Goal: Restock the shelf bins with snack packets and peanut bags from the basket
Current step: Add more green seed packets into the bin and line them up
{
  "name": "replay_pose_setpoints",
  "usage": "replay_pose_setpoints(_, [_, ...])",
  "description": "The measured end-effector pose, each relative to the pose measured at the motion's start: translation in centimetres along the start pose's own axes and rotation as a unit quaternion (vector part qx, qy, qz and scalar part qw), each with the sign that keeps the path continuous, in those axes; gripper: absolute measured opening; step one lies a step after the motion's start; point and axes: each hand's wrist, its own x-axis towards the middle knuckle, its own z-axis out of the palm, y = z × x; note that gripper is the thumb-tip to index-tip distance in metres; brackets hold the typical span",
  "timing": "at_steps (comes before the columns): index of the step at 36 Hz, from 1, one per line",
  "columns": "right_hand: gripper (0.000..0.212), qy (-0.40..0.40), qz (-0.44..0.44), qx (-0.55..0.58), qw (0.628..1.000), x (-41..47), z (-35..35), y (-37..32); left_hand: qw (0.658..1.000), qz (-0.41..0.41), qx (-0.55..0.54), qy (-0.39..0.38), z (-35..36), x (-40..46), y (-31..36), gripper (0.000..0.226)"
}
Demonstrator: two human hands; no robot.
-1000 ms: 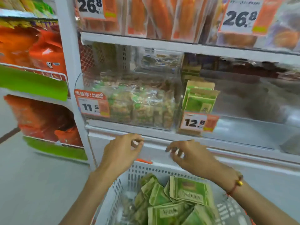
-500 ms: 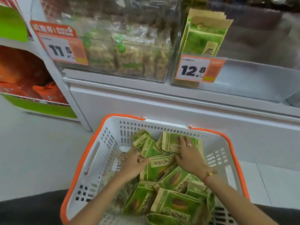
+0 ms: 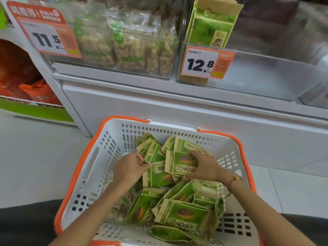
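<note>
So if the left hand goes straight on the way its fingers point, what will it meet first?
The left hand points right, so it would probably first meet the green packet that the right hand grips; depth is unclear.

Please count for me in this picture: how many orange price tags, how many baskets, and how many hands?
Orange price tags: 2
Basket: 1
Hands: 2, the left hand and the right hand, which holds a green packet
Total: 5
</note>
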Motion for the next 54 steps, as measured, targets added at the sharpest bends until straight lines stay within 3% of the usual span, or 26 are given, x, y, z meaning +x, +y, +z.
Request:
replay_pose_setpoints(4, [0.104, 0.029, -0.045, -0.096, 0.994, -1.4, -0.8, -0.5, 0.993, 0.108, -0.02, 0.044, -0.6, 0.1, 2.1, 0.025])
replay_pose_setpoints(9, [0.086, 0.143, -0.179, -0.087, 0.97, -2.6, -1.9, -2.1, 0.974, 0.097, -0.106, -0.172, -1.7, 0.4, 5.5, 0.054])
replay_pose_setpoints(12, [0.084, 0.2, -0.242, -0.071, 0.947, -3.0, -3.0, -3.2, 0.951, 0.084, -0.152, -0.257, -3.2, 0.5, 6.4, 0.047])
replay_pose_setpoints(14, [0.086, 0.237, -0.273, -0.083, 0.928, -3.1, -3.6, -4.1, 0.943, 0.07, -0.182, -0.268, -4.5, 0.9, 6.2, 0.032])
replay_pose_setpoints(17, [0.09, 0.292, -0.297, -0.115, 0.902, -2.8, -4.2, -5.8, 0.927, 0.053, -0.239, -0.284, -6.8, 1.3, 5.3, 0.034])
replay_pose_setpoints(21, [0.092, 0.342, -0.23, -0.044, 0.91, -1.6, -4.3, -7.1, 0.931, 0.031, -0.282, -0.23, -8.7, 1.9, 3.4, 0.021])
replay_pose_setpoints(23, [0.066, 0.308, -0.159, -0.035, 0.937, -0.9, -4.1, -7.1, 0.938, 0.0, -0.292, -0.187, -8.9, 2.1, 1.6, 0.017])
replay_pose_setpoints(25, [0.046, 0.169, -0.111, -0.054, 0.978, -0.1, -3.3, -6.8, 0.937, -0.031, -0.31, -0.161, -8.8, 2.3, 0.1, 0.02])
replay_pose_setpoints(28, [0.052, 0.006, -0.128, -0.168, 0.977, 1.0, -0.9, -6.6, 0.923, -0.061, -0.351, -0.146, -8.6, 2.1, -0.7, 0.036])
replay_pose_setpoints(32, [0.067, 0.01, -0.158, -0.28, 0.947, 1.7, 1.6, -6.6, 0.901, -0.062, -0.406, -0.138, -8.3, 1.9, -0.6, 0.037])
replay_pose_setpoints(35, [0.06, 0.033, -0.18, -0.296, 0.937, 1.8, 1.5, -6.3, 0.88, -0.067, -0.451, -0.135, -8.6, 1.9, -0.1, 0.022])
replay_pose_setpoints(39, [0.036, 0.05, -0.176, -0.145, 0.972, 1.4, -0.6, -5.8, 0.872, -0.078, -0.467, -0.12, -8.8, 2.0, 0.7, 0.018])
replay_pose_setpoints(42, [0.034, 0.05, -0.112, 0.126, 0.984, 0.6, -2.6, -4.8, 0.875, -0.085, -0.469, -0.083, -9.0, 2.3, 1.6, 0.017])
replay_pose_setpoints(44, [0.035, 0.028, -0.071, 0.307, 0.949, -0.3, -4.1, -4.3, 0.88, -0.089, -0.463, -0.05, -9.3, 2.5, 2.2, 0.012])
replay_pose_setpoints(46, [0.034, -0.018, -0.041, 0.415, 0.909, -1.2, -5.5, -4.2, 0.894, -0.085, -0.439, -0.041, -9.3, 2.8, 2.5, 0.013])
replay_pose_setpoints(51, [0.03, -0.058, -0.039, 0.506, 0.86, -2.7, -7.4, -4.5, 0.892, -0.081, -0.436, -0.089, -8.6, 2.5, 4.6, 0.012])
replay_pose_setpoints(54, [0.035, -0.045, -0.055, 0.545, 0.835, -3.3, -7.7, -5.1, 0.863, -0.069, -0.476, -0.153, -8.5, 1.2, 7.2, 0.013])
